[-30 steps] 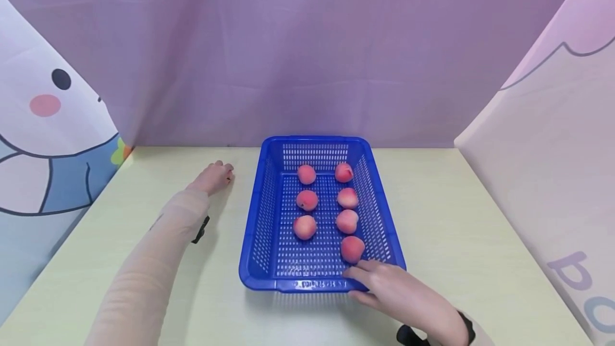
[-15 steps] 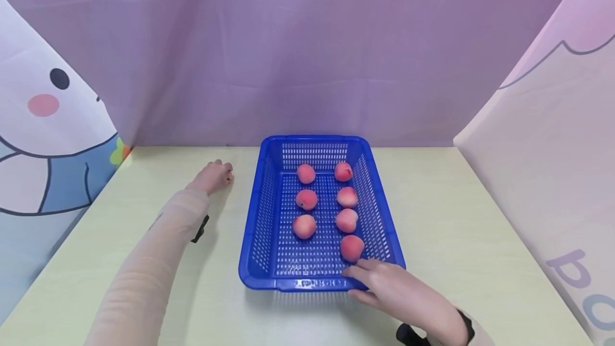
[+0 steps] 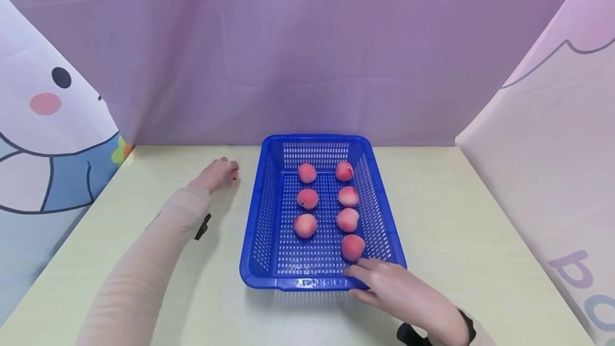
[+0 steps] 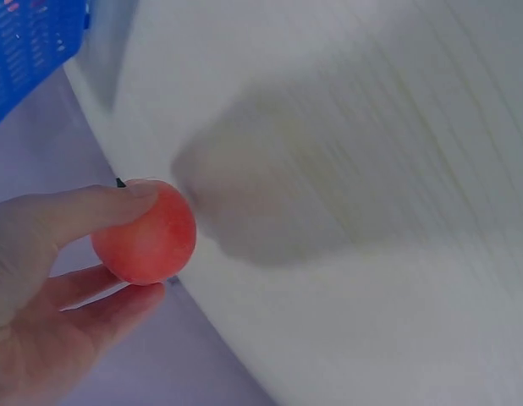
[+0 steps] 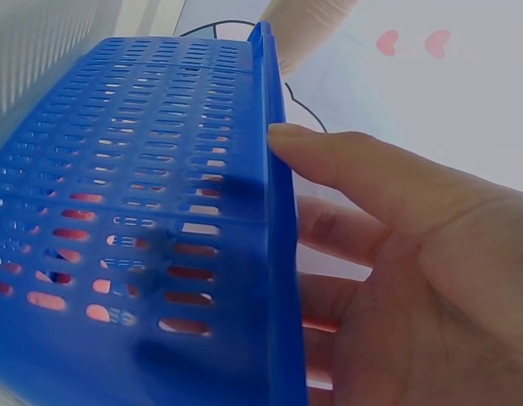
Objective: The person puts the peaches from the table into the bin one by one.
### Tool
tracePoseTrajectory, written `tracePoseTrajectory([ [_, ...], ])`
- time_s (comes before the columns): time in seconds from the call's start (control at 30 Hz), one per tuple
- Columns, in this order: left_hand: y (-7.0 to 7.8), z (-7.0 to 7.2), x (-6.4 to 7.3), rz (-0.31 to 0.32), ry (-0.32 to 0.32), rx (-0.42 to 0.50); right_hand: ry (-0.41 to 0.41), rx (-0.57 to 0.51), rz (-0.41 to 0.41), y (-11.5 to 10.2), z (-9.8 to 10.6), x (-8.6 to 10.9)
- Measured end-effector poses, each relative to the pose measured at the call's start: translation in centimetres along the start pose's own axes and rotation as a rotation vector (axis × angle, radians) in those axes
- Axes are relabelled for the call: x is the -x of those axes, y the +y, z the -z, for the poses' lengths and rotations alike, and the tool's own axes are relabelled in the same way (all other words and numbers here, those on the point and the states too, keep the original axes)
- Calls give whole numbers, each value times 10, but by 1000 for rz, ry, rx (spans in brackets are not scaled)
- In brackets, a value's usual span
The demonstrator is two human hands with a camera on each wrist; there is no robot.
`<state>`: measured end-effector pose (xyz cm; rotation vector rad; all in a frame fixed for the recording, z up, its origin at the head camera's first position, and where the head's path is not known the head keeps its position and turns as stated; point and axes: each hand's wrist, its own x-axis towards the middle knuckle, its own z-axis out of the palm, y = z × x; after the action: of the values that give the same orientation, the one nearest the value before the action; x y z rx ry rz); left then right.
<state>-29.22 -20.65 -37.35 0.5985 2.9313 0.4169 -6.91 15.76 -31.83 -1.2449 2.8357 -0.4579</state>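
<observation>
My left hand (image 3: 216, 175) is over the table, left of a blue plastic basket (image 3: 317, 284). In the left wrist view it pinches a round red-orange peach (image 4: 147, 237) between thumb and fingers, close above the tabletop; the head view mostly hides this fruit behind the hand. At the basket's front right corner, my right hand (image 3: 391, 286) grips the rim, thumb outside and fingers reaching over it. Inside, three peaches form a left column, its front one (image 3: 305, 226) pale pink. Several more stand in a right column, the nearest peach (image 3: 353, 248) close to my right fingertips.
The basket stands on a pale wooden table (image 3: 442, 218), its far end near a purple cloth backdrop (image 3: 307, 57). Printed cloth walls (image 3: 543, 175) flank the table on both sides. The basket's front left floor (image 3: 298, 263) shows bare slotted plastic.
My left hand has shifted slightly right, toward the basket. The right hand, the basket and the peaches in it have stayed in place.
</observation>
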Motion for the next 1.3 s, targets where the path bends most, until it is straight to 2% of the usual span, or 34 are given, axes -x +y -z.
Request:
tracePoseTrajectory([
  [0.17, 8, 5, 0, -24, -14, -10, 0, 2, -3, 1, 0, 0],
  [0.4, 16, 14, 1, 5, -52, -33, -7, -5, -6, 0, 1, 0],
  [0.67, 27, 30, 4, -29, -80, -67, 3, 2, 3, 1, 1, 0],
  [0.8, 35, 38, 6, -15, -107, -71, 2, 2, 4, 1, 2, 0],
  [1.03, 48, 50, 12, 51, -185, -94, -8, 0, -4, 0, 1, 0],
  [1.3, 61, 62, 19, 52, -214, -122, -71, -41, -51, -2, 3, 0],
])
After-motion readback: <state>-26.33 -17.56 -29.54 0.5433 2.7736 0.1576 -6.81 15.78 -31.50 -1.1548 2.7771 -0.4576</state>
